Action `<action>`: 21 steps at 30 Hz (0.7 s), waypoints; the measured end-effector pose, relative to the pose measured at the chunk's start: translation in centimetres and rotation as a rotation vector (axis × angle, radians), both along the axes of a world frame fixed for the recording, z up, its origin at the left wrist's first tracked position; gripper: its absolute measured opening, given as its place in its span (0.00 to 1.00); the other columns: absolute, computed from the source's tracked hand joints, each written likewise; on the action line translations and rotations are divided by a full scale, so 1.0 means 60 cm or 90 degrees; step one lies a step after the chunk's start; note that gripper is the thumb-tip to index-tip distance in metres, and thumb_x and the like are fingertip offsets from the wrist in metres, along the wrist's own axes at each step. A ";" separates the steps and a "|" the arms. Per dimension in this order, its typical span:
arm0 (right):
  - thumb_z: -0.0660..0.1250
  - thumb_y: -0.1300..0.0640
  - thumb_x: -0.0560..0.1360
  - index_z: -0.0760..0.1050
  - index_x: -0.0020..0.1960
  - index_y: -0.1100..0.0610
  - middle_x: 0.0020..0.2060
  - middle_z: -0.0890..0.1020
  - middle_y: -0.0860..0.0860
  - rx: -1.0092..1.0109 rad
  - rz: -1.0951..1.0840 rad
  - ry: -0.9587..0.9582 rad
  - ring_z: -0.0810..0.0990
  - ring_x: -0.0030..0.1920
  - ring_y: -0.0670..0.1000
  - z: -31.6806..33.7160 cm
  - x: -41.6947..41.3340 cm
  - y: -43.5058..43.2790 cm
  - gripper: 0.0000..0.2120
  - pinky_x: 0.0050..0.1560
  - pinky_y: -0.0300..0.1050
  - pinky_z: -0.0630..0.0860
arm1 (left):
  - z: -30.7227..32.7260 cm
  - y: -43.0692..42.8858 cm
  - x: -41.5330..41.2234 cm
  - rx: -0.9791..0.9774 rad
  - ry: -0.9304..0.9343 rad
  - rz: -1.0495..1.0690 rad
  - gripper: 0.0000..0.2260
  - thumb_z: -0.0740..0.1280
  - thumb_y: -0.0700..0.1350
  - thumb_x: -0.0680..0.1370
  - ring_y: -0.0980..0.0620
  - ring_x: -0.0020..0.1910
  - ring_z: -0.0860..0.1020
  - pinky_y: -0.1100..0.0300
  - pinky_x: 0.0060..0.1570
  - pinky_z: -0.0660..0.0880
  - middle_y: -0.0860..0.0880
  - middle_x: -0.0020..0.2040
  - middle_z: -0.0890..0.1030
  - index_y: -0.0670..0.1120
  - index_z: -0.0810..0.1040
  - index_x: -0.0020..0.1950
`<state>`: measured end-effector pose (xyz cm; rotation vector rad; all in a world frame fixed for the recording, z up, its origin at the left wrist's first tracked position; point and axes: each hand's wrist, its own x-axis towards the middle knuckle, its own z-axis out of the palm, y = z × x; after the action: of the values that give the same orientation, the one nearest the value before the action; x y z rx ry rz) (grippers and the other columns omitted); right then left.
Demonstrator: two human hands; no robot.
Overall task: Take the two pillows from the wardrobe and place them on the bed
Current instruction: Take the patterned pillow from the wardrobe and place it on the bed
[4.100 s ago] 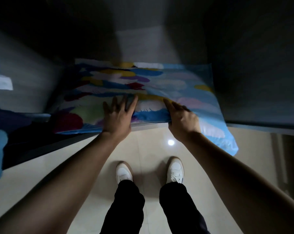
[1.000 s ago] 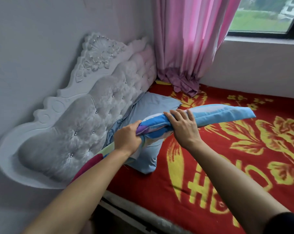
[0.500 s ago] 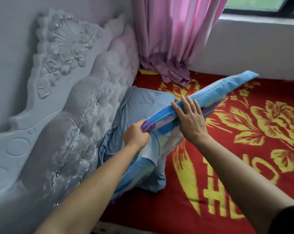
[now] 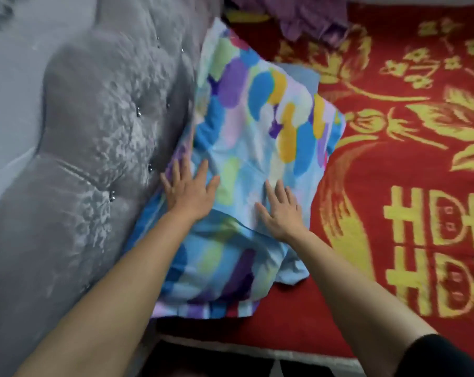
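Top pillow (image 4: 260, 126), multicolour print w/ blue, purple, yellow, green blobs, lying on bed (image 4: 409, 164) at head end, left edge touching grey tufted headboard (image 4: 99, 126). Slightly skewed, far corner pointing toward the purple curtain (image 4: 309, 14) bunched at top of frame. Overlapping a second pillow (image 4: 219, 265) in same print, nearer the bed edge, also against headboard. Strip of plain blue cloth (image 4: 303, 74) peeking out at far right corner of top pillow, and another bit by the near right side (cannot tell what it belongs to).

Left hand (image 4: 188, 190) flat on top pillow near headboard side, palm down, fingers (image 4: 185, 164) spread and extended, gripping nothing. Right hand (image 4: 280, 210) flat on same pillow toward its right edge, palm down, fingers (image 4: 269, 190) loosely spread, also gripping nothing. Both hands pressed onto fabric, apart from each other w/ pillow surface between. Forearms bare; black sleeve (image 4: 442, 355) at right arm, bottom right corner.

Bed cover red w/ yellow floral pattern and large yellow characters to the right of pillows. Headboard w/ shiny button studs, deep quilting. Edges of frame blurred; pale floor strip barely visible below bed edge.
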<state>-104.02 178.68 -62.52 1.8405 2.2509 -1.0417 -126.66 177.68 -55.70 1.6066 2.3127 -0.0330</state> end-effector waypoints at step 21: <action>0.65 0.44 0.79 0.51 0.81 0.57 0.58 0.66 0.57 0.213 -0.500 0.231 0.70 0.61 0.62 -0.029 0.011 -0.002 0.38 0.67 0.52 0.66 | -0.133 0.032 -0.033 0.204 0.079 0.197 0.11 0.62 0.49 0.80 0.37 0.55 0.73 0.46 0.54 0.68 0.45 0.55 0.83 0.49 0.82 0.55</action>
<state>-103.39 178.53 -64.27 3.0399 1.9559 -1.2008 -128.65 179.58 -63.71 1.3916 2.7518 0.3337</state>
